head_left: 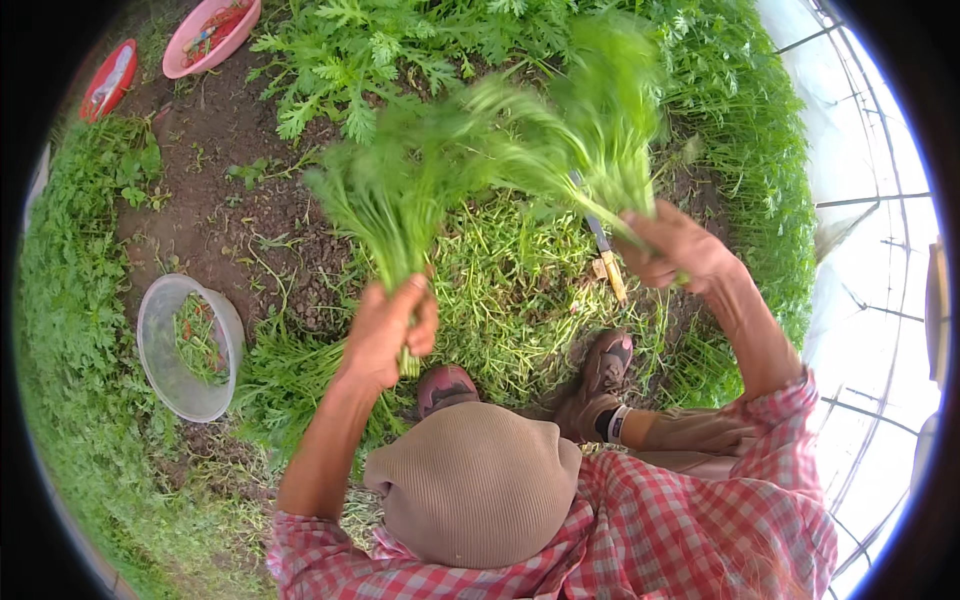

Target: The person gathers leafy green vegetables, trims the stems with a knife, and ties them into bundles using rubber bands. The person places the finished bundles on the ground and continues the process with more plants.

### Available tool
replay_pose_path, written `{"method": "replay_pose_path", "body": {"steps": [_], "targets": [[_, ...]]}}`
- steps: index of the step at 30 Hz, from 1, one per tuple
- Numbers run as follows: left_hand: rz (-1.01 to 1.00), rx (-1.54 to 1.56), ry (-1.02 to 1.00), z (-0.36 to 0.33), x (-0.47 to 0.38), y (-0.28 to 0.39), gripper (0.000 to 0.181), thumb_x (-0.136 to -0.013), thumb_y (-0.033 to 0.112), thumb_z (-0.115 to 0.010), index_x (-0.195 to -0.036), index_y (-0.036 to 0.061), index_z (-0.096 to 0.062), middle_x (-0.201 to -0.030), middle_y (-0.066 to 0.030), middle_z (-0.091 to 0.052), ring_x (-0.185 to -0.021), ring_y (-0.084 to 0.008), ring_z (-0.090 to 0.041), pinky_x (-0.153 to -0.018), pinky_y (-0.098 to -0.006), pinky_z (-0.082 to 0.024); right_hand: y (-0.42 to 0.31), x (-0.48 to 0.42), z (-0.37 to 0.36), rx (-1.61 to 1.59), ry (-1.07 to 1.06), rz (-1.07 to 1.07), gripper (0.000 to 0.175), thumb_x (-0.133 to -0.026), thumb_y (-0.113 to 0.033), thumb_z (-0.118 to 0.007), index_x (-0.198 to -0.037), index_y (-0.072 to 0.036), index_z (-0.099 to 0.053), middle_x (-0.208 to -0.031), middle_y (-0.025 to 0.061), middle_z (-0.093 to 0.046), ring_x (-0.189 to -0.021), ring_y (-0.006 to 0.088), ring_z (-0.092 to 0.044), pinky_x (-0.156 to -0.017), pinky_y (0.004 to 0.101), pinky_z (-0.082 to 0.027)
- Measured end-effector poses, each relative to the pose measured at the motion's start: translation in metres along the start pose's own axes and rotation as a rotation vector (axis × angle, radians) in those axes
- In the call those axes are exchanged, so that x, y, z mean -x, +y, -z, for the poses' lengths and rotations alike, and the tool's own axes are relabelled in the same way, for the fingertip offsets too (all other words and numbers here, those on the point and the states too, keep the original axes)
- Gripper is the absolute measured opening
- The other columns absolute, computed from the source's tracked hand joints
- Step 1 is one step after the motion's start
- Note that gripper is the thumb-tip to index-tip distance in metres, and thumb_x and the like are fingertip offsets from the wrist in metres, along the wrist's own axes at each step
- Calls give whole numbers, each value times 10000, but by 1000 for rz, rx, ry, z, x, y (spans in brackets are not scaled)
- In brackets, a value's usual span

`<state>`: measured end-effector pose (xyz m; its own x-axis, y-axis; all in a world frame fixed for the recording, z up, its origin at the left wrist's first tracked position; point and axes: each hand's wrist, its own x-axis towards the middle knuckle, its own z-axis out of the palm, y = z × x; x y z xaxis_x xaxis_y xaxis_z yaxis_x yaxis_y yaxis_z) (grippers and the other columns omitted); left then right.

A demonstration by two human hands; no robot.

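Note:
My left hand (390, 326) is closed around the stems of a bunch of leafy greens (394, 225), whose tops point away from me and whose cut stem ends show below the fist. In my right hand (671, 251) is a second bunch of greens (611, 150), its leaves fanned up and to the left, blurred by motion. The leafy tops of the two bunches overlap in the picture. A knife (613, 276) with a light wooden handle lies on the ground just left of my right hand, its blade partly hidden by the greens. Cut stems and leaves (495, 300) litter the soil between the hands.
A translucent plastic tub (234, 330) holding plant scraps and reddish bits stands at left. Cut greens (292, 382) lie beside it. A pink basin (174, 60) and a red basin (129, 79) are at upper left. Growing greens (757, 165) surround the spot; plastic sheeting on a frame (862, 247) stands right.

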<state>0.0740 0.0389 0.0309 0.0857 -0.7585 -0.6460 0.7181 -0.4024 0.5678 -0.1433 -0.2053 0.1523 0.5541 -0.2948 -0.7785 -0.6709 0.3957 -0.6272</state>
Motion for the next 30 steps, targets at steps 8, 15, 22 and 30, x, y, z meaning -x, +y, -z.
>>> {"method": "replay_pose_path", "body": {"steps": [8,15,22,30], "targets": [[138,-83,45,23,30,15,258,-1051,205,-473,-1134,-27,-550,-643,-5,-510,-411,-60,-395,-328,-230,-322,2,1,18,944,215,323,258,-1047,-236,-499,-1008,6,-577,-624,-8,-511,-464,94,-458,-399,276,-428],[-514,375,-23,-10,-4,-23,262,-1045,248,-512,-1168,25,-572,-695,-28,-573,-465,-77,-449,-382,-250,-372,35,-31,-22,7,256,293,240,-1051,-301,-511,-923,-98,-496,-613,-12,-468,-436,75,-396,-366,254,-355],[14,334,90,-44,-52,-98,213,-1020,270,-584,-1052,61,-550,-849,-43,-566,-682,-160,-563,-597,-337,-501,128,-107,-116,-120,244,71,406,-1056,-371,-499,-1010,29,-550,-715,87,-594,-557,160,-559,-475,304,-441],[-13,268,162,-51,-55,-110,349,-1045,283,-532,-1238,-1,-593,-1125,-48,-634,-1006,-134,-567,-881,-305,-460,143,-105,-108,449,307,69,791,-1036,-552,-402,-1210,215,-486,-1311,414,-427,-1191,495,-488,-984,533,-411]]}}
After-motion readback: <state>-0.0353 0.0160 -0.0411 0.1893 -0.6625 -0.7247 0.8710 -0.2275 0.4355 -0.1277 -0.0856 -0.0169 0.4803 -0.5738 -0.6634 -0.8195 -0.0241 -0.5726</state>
